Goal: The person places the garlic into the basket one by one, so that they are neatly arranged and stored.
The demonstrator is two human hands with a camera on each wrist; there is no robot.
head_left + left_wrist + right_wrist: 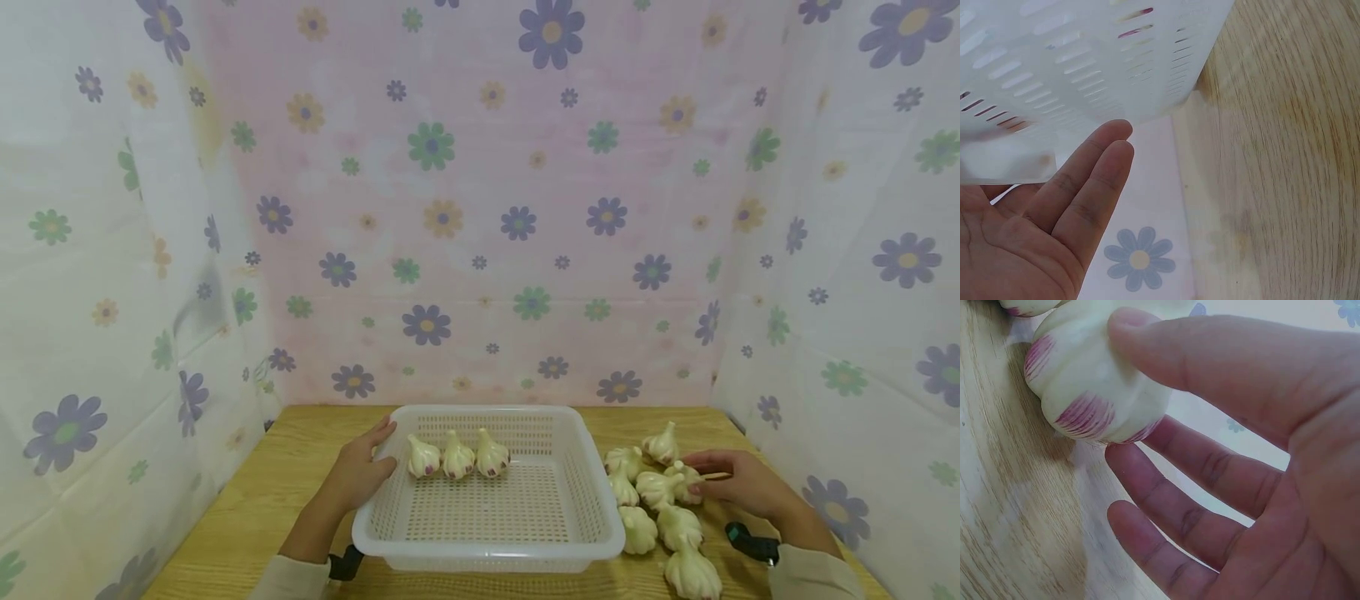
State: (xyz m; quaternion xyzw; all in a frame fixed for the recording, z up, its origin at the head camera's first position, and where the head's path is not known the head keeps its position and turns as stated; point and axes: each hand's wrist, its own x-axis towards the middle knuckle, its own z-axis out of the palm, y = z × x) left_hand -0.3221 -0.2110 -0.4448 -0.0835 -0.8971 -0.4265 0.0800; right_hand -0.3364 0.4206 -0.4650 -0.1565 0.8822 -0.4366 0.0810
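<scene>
A white plastic basket (487, 550) with slotted walls stands on the table, three garlic bulbs (458, 457) in a row toward its far left. At its left side my left hand (360, 468) holds the rim, thumb over the edge. Seen from the left wrist, two fingers (1094, 181) stretch below the basket wall (1085, 62). To the right of the basket, my right hand (738, 482) pinches a garlic bulb (687, 483) at the edge of a loose pile. The right wrist view has the thumb on this purple-streaked bulb (1097, 375), fingertips at its lower side.
Several other garlic bulbs (680, 527) lie close against the basket's right side. The wooden table (247, 517) is bordered by flowered cloth walls (487, 275) at the back and both sides.
</scene>
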